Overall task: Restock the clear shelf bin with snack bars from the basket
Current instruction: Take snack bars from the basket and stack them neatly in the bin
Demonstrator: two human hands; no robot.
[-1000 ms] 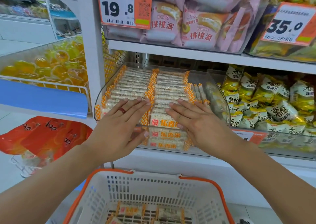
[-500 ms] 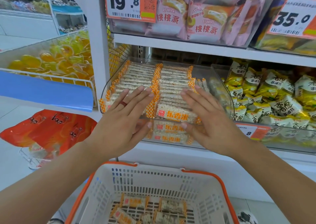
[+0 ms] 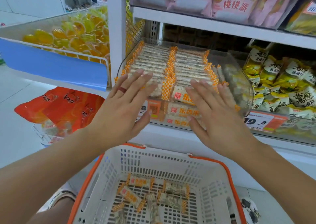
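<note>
The clear shelf bin (image 3: 246,85) on the middle shelf holds two neat rows of snack bars (image 3: 186,64) in white wrappers with orange checked ends. My left hand (image 3: 123,107), with a red ring, lies flat with straight fingers on the front of the left row. My right hand (image 3: 215,111) lies flat the same way over the front of the right row. Below, the white basket (image 3: 212,176) with an orange rim holds several loose snack bars (image 3: 136,189) on its floor.
Yellow snack packs (image 3: 280,80) fill the bin to the right, behind a price tag (image 3: 258,121). Pink packs (image 3: 236,3) sit on the shelf above. To the left a wire bin holds yellow jelly cups (image 3: 71,35), with red bags (image 3: 58,105) beneath.
Both hands stay flat on the front bars and have slid slightly apart. The view has tilted down, showing more of the basket.
</note>
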